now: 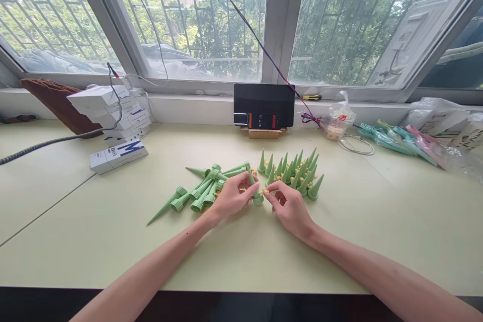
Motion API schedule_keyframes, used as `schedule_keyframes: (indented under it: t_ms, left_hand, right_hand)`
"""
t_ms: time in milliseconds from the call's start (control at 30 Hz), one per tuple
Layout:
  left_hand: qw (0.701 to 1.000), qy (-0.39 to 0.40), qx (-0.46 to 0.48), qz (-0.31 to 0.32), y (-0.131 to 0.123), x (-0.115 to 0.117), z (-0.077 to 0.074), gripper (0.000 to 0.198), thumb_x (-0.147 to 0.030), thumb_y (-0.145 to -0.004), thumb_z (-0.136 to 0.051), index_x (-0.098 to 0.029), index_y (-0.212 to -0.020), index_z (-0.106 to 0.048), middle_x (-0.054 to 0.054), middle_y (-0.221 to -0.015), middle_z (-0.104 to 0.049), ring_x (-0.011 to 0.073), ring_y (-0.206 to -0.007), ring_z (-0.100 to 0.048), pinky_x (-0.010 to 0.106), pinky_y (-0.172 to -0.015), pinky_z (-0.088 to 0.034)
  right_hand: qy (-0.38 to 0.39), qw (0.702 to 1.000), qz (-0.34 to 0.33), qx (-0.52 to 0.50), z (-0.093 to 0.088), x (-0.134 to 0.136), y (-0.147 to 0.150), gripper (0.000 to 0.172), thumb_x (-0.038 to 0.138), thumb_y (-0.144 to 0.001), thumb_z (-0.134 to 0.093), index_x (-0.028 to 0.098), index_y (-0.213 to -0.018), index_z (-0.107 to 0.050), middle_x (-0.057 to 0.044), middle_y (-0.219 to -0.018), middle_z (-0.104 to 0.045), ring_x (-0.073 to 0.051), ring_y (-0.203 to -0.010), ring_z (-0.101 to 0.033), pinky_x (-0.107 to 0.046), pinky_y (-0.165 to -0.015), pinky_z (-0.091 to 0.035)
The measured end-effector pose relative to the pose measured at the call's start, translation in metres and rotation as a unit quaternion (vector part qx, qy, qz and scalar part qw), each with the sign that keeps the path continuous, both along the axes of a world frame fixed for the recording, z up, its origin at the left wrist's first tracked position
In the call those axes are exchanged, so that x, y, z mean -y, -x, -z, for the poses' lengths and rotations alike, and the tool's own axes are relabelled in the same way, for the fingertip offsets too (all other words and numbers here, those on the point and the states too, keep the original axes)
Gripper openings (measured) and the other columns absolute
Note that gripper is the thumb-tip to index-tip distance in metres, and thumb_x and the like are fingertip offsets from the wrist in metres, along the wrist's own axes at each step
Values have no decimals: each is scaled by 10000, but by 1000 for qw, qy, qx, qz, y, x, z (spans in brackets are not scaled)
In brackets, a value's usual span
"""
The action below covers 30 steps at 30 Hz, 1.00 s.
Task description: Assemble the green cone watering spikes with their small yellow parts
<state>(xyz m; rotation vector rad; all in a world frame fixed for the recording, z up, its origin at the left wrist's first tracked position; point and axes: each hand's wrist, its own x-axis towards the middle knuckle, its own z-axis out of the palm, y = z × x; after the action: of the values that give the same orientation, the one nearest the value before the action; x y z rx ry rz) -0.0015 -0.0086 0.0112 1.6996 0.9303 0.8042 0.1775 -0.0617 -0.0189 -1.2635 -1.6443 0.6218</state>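
My left hand [231, 196] is closed around a green plastic watering spike [257, 198], its cap end down near the table and its tip up. Between the thumb and finger of my right hand [290, 207] is a small yellow valve [264, 191], at the side of that spike; whether it sits in the cap I cannot tell. Left of my hands lies a loose pile of green spikes [180, 202], pointing various ways. Several more spikes [314, 191] stand upright on their caps behind my right hand, with yellow valves showing among them.
A phone [264, 121] showing a timer leans on a black tablet [241, 98] at the back. White boxes [118, 156] are stacked at the left. A plastic-wrapped cup [335, 123], teal straps [392, 138] and plastic bags [430, 115] lie at the back right. The table's front edge [241, 290] is close.
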Motion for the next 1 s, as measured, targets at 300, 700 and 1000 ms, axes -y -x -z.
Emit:
schedule_keyframes:
  t_ms: [300,700,1000]
  left_hand:
    - [999,-43,-26,-6,1,-2,4,245,-418,-904,-584,-173,-919,-598,-19,-700,-561,85,-507,-500,205,-439,-419]
    - [997,-66,-39,-3,2,-4,8,249,-415,-920,-567,-170,-888,-589,-4,-747,-588,90,-537,-513,206,-461,-419]
    - [996,-76,-41,12,2,-3,8,235,-407,-928,-555,-175,-915,-594,1,-767,-598,95,-567,-509,207,-485,-426]
  right_hand:
    - [-5,1000,-1,20,1,-1,-1,162,332,-939,-557,197,-859,-597,18,-648,-591,-133,-526,-516,-256,-526,-403]
    - [-10,1000,-1,23,9,-5,-3,178,323,-920,-588,194,-797,-578,27,-612,-555,-121,-504,-454,-249,-502,-340]
    - [0,1000,-11,13,10,-6,-2,228,349,-919,-588,196,-754,-554,31,-596,-532,-116,-501,-397,-252,-498,-311]
